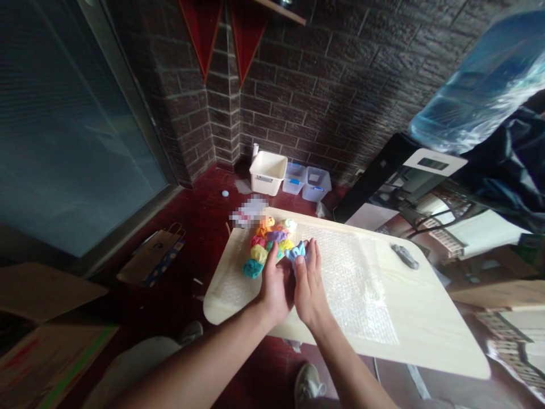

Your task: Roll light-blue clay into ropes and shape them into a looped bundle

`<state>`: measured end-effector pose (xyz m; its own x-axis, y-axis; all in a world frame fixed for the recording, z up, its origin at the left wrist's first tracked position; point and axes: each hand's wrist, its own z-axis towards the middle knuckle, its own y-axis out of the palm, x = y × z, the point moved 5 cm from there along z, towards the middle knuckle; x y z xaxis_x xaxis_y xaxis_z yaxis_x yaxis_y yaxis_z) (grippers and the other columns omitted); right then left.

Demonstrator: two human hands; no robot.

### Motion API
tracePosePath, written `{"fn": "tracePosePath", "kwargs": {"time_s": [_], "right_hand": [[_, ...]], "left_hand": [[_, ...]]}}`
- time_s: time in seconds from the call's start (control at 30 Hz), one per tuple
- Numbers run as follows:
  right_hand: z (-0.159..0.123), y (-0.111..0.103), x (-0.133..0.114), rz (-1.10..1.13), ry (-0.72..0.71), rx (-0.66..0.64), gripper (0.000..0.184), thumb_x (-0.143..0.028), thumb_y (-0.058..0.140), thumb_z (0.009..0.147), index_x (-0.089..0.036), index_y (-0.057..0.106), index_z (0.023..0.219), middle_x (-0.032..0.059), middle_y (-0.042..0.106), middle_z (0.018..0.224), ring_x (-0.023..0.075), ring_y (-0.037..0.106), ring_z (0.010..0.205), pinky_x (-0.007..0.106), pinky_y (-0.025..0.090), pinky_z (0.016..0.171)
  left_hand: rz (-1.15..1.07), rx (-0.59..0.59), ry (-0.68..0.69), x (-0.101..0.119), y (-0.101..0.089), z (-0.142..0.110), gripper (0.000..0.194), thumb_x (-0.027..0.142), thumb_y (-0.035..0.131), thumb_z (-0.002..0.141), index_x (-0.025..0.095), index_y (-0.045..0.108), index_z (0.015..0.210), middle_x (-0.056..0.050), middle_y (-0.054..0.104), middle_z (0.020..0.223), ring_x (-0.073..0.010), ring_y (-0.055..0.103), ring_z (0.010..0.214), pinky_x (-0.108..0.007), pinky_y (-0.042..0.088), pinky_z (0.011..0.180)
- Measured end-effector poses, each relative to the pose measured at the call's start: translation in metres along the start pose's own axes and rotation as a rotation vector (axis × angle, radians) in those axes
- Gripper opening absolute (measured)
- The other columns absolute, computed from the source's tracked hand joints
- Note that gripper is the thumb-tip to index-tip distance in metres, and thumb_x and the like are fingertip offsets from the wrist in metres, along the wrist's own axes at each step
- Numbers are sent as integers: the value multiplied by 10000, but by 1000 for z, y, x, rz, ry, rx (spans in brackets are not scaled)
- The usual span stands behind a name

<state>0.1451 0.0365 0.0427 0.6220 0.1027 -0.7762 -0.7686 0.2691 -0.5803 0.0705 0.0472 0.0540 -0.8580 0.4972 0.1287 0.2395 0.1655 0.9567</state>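
Between my two hands is a light blue crumpled piece [295, 251]; whether it is paper or cloth I cannot tell. My left hand [277, 288] cups it from the left, thumb pointing up. From the right, my right hand [310, 287] presses against it, with its thumb over the near side and fingers stretched along the far side. Just beyond and left of my hands lies a cluster of similar crumpled balls: a teal one [252, 268], a pale yellow one [259, 253], a purple one [277, 235], an orange one [266, 225] and others, partly hidden by my left hand.
Bubble wrap [351, 284] covers much of the light wooden table [443, 335]. A grey object [405, 257] lies at its right end. Past the far edge, a cream bin [268, 170] and two clear bins [315, 184] stand on the floor. A paper bag [151, 255] is to the left.
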Motion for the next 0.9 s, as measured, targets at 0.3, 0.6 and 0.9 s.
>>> {"fn": "tracePosePath", "kwargs": {"time_s": [0.3, 0.6, 0.9], "right_hand": [[2, -18, -30, -341, -196, 50, 742, -492, 334, 1112, -110, 141, 1719, 230, 234, 1766, 383, 196, 1652, 683, 271, 1271], [-3, 1, -32, -405, -265, -44, 694, -423, 247, 1122, -60, 173, 1709, 220, 241, 1765, 361, 145, 1666, 664, 196, 1302], [5, 1, -21, -84, -102, -100, 713, -544, 285, 1104, -94, 383, 1648, 192, 354, 1731, 343, 259, 1641, 655, 176, 1319]], "left_hand": [[14, -97, -36, -8, -3, 2, 623, 488, 563, 989, 129, 606, 1497, -170, 663, 1480, -375, 523, 1482, -489, 369, 1269], [98, -250, 1, -18, 0, -3, 574, 492, 507, 1022, 287, 558, 1555, -60, 496, 1658, -320, 306, 1620, -522, 232, 1321], [90, -94, -20, -16, -8, 2, 486, 402, 447, 1069, 259, 605, 1506, -100, 652, 1497, -312, 517, 1487, -526, 344, 1273]]}}
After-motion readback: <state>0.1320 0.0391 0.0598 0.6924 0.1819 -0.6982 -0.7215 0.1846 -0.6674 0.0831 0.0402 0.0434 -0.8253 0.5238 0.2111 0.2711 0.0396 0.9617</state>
